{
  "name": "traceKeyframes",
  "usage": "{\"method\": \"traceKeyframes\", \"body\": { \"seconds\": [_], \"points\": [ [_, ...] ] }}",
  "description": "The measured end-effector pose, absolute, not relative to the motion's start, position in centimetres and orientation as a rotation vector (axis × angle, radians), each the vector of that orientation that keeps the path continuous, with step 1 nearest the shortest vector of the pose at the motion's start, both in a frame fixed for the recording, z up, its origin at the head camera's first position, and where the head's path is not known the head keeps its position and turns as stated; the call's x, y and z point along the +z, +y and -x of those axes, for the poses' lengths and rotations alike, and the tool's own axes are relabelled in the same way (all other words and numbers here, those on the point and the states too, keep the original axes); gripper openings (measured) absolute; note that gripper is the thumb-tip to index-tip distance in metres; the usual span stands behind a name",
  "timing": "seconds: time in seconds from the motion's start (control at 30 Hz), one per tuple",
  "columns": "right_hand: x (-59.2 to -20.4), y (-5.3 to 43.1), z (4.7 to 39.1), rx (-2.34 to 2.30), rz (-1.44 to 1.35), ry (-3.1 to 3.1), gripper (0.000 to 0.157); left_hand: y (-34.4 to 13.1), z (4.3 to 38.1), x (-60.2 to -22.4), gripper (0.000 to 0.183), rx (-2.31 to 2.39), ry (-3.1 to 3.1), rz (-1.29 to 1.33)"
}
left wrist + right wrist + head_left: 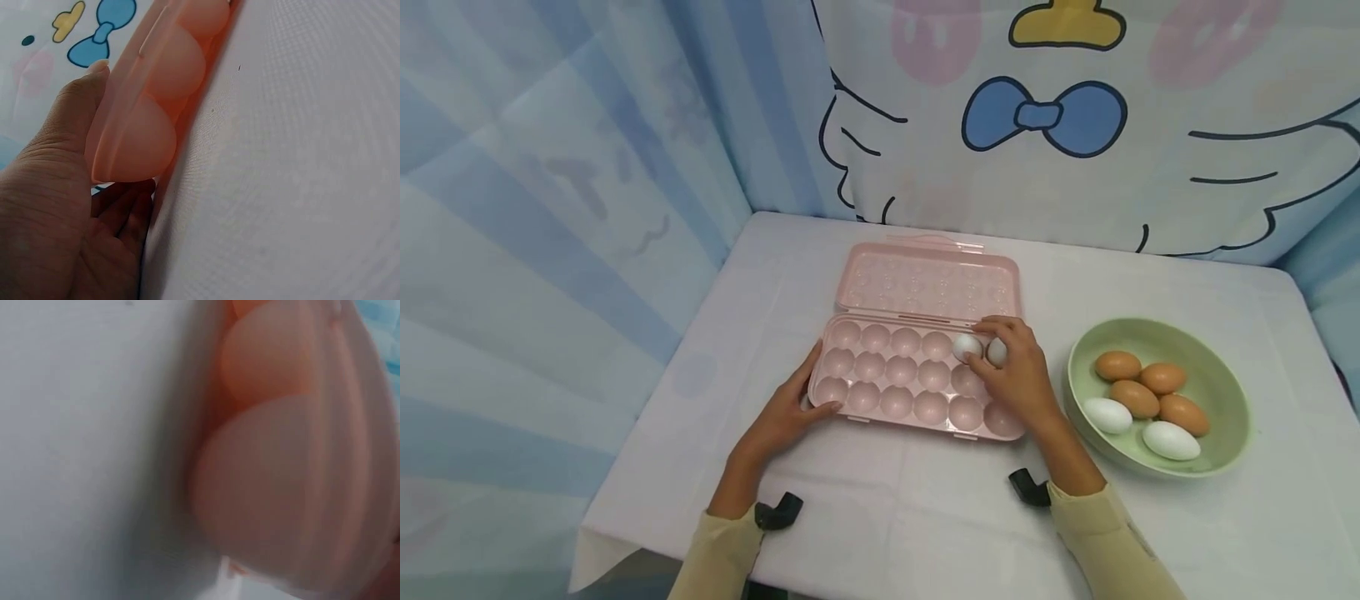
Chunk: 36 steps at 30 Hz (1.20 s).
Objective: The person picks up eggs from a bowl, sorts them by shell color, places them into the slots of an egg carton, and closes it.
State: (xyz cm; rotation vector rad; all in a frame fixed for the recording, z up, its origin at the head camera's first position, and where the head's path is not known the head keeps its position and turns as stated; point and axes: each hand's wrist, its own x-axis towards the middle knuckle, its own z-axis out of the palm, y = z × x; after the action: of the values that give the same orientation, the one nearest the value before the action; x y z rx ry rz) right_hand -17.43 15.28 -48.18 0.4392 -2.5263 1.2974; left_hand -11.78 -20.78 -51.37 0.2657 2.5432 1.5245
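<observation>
A pink plastic egg carton (pixel 897 368) lies opened on the table, its lid (pixel 931 279) folded back away from me. My left hand (pixel 786 417) grips the carton's left end, thumb at the near corner and fingers along the side; in the left wrist view the thumb presses the rim beside the round cups (pixel 140 140). My right hand (pixel 1018 371) pinches a white egg (pixel 967 347) at the back row, over the second cup from the right. Another white egg (pixel 997 352) sits in the back right cup, partly hidden by that hand. The right wrist view shows the carton's cups (pixel 256 494), blurred.
To the right stands a light green bowl (pixel 1228 417) with several brown eggs (pixel 1135 399) and two white eggs (pixel 1171 440). A white cloth (pixel 880 508) covers the table. Printed curtains (pixel 1075 200) hang behind it and at the left.
</observation>
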Motion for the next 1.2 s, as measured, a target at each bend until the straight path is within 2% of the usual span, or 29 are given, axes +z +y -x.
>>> {"method": "traceKeyframes", "body": {
  "seconds": [0.2,0.4,0.57,0.73,1.0,1.2],
  "points": [
    [-44.9,17.4,15.2,1.215,-0.499,-2.522,0.044,-20.7,11.4,-51.6,0.103,1.529,2.544,-0.236],
    [-41.9,22.6,11.7,1.129,-0.381,-2.547,0.049,-20.7,11.3,-51.6,0.104,1.522,2.54,-0.259],
    [-40.9,26.6,9.6,1.134,-0.243,-2.597,0.05,-21.1,11.6,-51.5,0.104,1.525,2.55,-0.272],
    [-41.0,29.4,8.3,1.091,-0.115,-2.766,0.047,-21.3,11.8,-51.3,0.104,1.544,2.543,-0.293],
    [-43.0,31.5,7.7,1.032,-0.128,-2.966,0.06,-21.0,12.1,-51.6,0.104,1.55,2.53,-0.312],
    [-43.0,31.9,7.8,1.025,-0.106,-3.023,0.06,-20.7,12.1,-51.8,0.104,1.559,2.521,-0.302]
  ]
}}
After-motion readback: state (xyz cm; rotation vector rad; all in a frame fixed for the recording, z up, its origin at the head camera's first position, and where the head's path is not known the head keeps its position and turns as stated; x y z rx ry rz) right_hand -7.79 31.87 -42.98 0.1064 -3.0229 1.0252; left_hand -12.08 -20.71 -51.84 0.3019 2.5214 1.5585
